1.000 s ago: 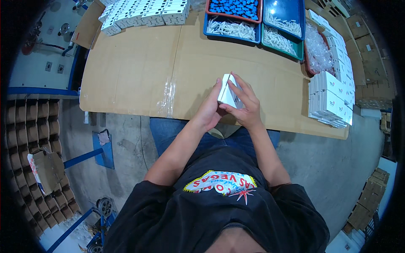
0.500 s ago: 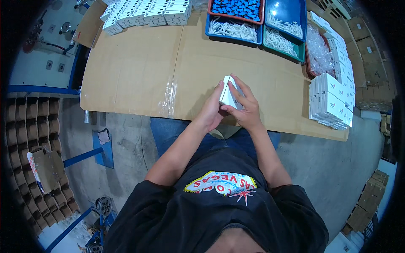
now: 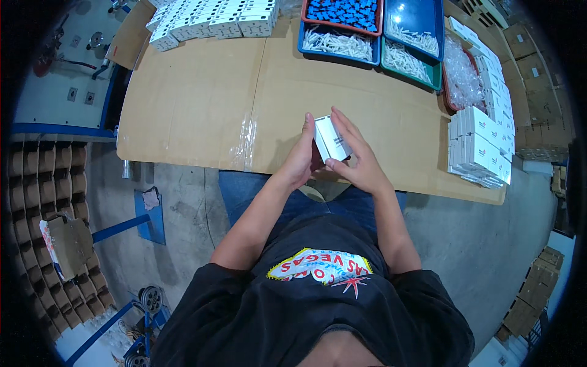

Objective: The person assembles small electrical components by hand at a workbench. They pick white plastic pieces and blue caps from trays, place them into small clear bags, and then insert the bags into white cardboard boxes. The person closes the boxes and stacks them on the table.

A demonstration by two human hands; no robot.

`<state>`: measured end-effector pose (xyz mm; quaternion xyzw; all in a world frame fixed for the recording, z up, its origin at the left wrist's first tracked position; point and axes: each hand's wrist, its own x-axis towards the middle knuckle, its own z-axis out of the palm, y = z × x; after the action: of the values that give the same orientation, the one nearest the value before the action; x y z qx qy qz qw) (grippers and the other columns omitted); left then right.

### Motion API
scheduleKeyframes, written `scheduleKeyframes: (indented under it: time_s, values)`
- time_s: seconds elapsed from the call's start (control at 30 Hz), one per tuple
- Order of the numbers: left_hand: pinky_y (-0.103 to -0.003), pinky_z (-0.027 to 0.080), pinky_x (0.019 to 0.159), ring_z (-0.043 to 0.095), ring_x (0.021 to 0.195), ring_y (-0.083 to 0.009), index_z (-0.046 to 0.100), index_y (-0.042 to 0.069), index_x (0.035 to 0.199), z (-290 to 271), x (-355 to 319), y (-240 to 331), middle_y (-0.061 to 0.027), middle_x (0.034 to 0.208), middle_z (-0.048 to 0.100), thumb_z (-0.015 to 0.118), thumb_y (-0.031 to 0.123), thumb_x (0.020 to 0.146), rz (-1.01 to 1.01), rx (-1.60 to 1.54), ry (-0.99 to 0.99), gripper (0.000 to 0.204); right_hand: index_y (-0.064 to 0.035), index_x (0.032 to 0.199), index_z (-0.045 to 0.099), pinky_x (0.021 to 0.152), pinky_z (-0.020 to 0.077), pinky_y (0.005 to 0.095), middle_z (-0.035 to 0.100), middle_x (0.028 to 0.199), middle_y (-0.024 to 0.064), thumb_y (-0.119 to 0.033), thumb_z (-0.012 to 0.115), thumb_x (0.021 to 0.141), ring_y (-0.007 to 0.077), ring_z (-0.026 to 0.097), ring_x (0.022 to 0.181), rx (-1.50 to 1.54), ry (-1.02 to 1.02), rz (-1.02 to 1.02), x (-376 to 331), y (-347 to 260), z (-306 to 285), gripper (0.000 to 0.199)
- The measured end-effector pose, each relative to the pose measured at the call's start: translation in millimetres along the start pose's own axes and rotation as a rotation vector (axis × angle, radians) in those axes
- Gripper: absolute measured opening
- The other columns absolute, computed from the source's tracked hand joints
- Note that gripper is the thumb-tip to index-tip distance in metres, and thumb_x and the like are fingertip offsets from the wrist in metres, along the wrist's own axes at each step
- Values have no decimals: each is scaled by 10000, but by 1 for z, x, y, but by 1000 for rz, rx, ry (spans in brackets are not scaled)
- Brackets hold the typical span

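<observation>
Between my two hands, over the near edge of the cardboard-covered table (image 3: 195, 116), is a small white box (image 3: 331, 139) with some dark print. My left hand (image 3: 298, 153) presses along its left side, thumb pointing up. My right hand (image 3: 361, 156) grips its right side, with the thumb at the near lower corner and the fingers along the far edge. The box is tilted, and two of its faces show. The undersides of both hands and the lower end of the box are hidden.
White boxes (image 3: 214, 19) stand in rows at the far left. Far right are trays: blue pieces (image 3: 341, 13), white slender parts (image 3: 337, 44) and clear plastic bags (image 3: 461, 73). Flat white boxes (image 3: 480, 147) are stacked at the right edge. A cardboard divider grid (image 3: 46, 202) lies left, beyond the table.
The white box has turned between my hands, so a broader face now shows. My left hand has shifted slightly left, and the fingers of my right hand have straightened along the box.
</observation>
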<state>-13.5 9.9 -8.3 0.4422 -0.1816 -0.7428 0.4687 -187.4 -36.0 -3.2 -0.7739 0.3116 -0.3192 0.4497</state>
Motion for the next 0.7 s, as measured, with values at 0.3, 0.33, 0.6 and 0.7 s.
scheduleKeyframes:
  time_s: [0.3,0.33,0.6,0.7]
  values:
    - [-398,577,967,686,1175,-231,522,110,1458,3,1,-10,-112,1272,687,204,775,1043,34,-129,-9,846,-65,1413,639,1093,483,447,607,1423,160,-492,894,732,358,572,1319,-228,10,-88,0,-1,-6,843]
    - [-406,581,962,692,1163,-237,522,107,1455,5,3,-14,-115,1273,685,209,756,1054,74,-167,-5,825,-62,1402,644,1080,489,445,615,1399,161,-515,879,743,360,582,1300,-223,19,-86,2,-2,-6,834]
    - [-488,596,919,706,1119,-321,511,85,1456,8,1,-13,-166,1278,679,199,689,1086,63,-291,-65,773,-53,1397,663,1074,458,379,661,1274,136,-636,483,1054,272,621,1216,267,70,131,25,10,-17,701]
    - [-478,598,912,706,1114,-343,511,87,1463,6,2,-11,-191,1273,682,188,696,1084,40,-358,-104,786,-61,1434,647,1095,440,362,687,1262,124,-584,377,1116,226,619,1212,316,-49,317,35,7,-34,669]
